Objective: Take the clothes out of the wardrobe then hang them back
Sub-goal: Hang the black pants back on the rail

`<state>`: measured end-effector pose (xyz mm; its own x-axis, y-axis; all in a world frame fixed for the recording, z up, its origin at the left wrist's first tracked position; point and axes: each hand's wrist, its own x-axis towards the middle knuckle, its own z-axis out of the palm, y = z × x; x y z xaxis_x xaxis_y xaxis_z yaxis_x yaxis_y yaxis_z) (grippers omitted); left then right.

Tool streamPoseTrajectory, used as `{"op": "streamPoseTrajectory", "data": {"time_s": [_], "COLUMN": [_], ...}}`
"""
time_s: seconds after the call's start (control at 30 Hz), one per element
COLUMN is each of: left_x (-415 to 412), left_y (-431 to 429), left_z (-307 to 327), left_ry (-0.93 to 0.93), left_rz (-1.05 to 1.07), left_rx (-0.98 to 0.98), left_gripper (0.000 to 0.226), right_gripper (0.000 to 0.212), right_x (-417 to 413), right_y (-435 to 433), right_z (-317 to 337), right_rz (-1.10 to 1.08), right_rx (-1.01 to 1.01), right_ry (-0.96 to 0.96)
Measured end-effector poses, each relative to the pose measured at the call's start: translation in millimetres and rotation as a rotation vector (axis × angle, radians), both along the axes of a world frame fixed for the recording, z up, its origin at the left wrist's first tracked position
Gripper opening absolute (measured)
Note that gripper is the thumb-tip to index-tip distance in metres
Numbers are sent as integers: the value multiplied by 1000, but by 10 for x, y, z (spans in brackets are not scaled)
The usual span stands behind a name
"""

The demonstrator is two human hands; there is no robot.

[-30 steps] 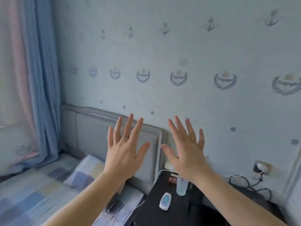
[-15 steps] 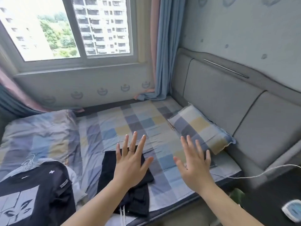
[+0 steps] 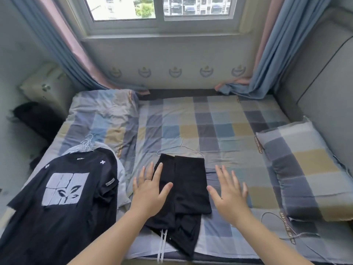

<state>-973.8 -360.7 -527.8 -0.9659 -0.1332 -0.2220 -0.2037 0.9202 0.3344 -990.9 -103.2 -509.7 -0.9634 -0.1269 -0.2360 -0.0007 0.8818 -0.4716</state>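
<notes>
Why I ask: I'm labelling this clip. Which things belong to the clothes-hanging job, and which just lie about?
Job: black trousers, their wire hanger, black T-shirt, its hangers.
Lying about: checked pillow, folded quilt, blue curtains.

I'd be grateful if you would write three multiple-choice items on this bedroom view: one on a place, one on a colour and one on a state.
1. Where does the black T-shirt lie relative to the folded black trousers?
A to their left; B to their right; C on top of them.
2. What colour are the trousers' drawstrings?
A red; B white; C black.
3. How are the left hand and right hand?
A both open, fingers spread; B both gripping a pillow; C left open, right in a fist.

Answers:
1 A, the T-shirt is on the left side of the bed.
2 B, two white cords hang over the bed's edge.
3 A, all fingers are straight and hold nothing.
</notes>
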Motion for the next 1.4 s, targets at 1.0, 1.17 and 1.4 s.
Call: {"op": "streamPoseTrajectory", "data": {"time_s": [1.0,1.17,1.4], "left_x": [-3059,-3731,-4184], "left_y": [-1420,-1424,-1437], "left_z": [-5026,-5217,-5098], "left_ry": [-282,-245,-382], "left_rz": [497,616,831], "left_rx": [588,694,1013], "left_gripper": [79,88,50], "right_gripper": [69,52,25], "right_x": [-3212,-3796,-4045], "right_y": [-618,-648,-633], "right_z": [-5048,-5339,-5138], "right_rz": [-442,-697,-1031], "right_rx": [-120,-383,-879], "right_ry": [-384,-416,-464]}}
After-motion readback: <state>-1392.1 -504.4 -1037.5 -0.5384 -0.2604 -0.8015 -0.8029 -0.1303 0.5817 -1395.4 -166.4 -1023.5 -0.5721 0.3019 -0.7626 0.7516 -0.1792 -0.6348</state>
